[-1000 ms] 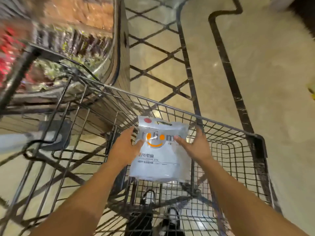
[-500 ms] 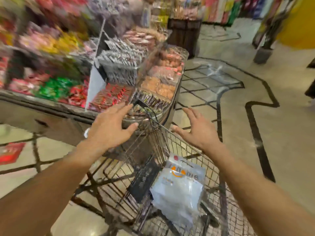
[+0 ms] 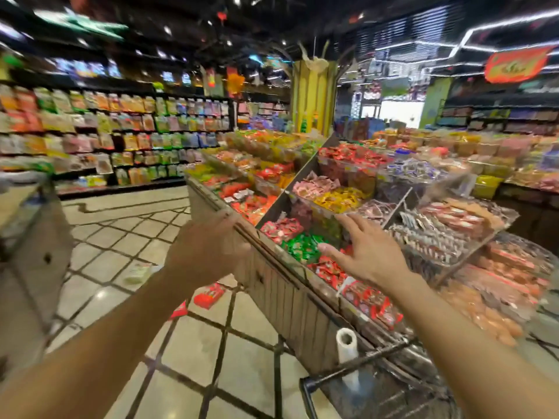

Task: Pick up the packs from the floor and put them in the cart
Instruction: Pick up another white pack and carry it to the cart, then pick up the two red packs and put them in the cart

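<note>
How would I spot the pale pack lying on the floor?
Find the long candy stand and the tiled floor left of it. Past two red packs lies the pale pack, the only whitish-green one.

Head-worn view, facing forward – candy display point(image 3: 348, 189) near, aisle beyond

We see a glossy tiled floor point(image 3: 251, 358) that throws back the ceiling light, its joints dark. The red packs point(image 3: 208, 294) lying on it look like shiny plastic film. The near cart point(image 3: 348, 375) is dark metal wire. The counter point(image 3: 290, 300) has a ribbed, matt, wood-like side, and its sweets point(image 3: 302, 246) sit in glossy wrappers behind clear plastic dividers.
</note>
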Action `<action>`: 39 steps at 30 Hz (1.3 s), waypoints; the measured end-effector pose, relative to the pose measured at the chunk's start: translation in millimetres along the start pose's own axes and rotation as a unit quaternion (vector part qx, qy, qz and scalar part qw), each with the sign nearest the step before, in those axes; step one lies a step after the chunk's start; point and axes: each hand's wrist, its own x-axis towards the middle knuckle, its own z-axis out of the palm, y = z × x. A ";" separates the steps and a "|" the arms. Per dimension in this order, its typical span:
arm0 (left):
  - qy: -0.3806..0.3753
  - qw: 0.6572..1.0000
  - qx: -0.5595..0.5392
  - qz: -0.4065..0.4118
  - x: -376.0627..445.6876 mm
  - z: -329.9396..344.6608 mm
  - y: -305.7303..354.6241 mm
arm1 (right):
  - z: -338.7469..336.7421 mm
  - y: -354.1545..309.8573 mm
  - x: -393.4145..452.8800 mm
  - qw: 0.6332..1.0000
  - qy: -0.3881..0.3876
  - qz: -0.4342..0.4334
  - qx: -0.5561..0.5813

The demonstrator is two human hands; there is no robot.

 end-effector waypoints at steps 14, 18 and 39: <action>0.012 0.981 0.091 -0.170 -0.6 -55.6 -343.7 | 110.3 -304.2 179.2 0.992 -0.066 -0.098 0.054; 0.015 0.980 0.092 -0.178 16.0 -47.0 -400.1 | 136.9 -357.5 225.5 0.988 -0.059 -0.130 0.063; -0.002 0.974 0.091 -0.208 324.6 86.2 -641.6 | 351.7 -484.8 590.0 0.979 -0.070 -0.174 0.076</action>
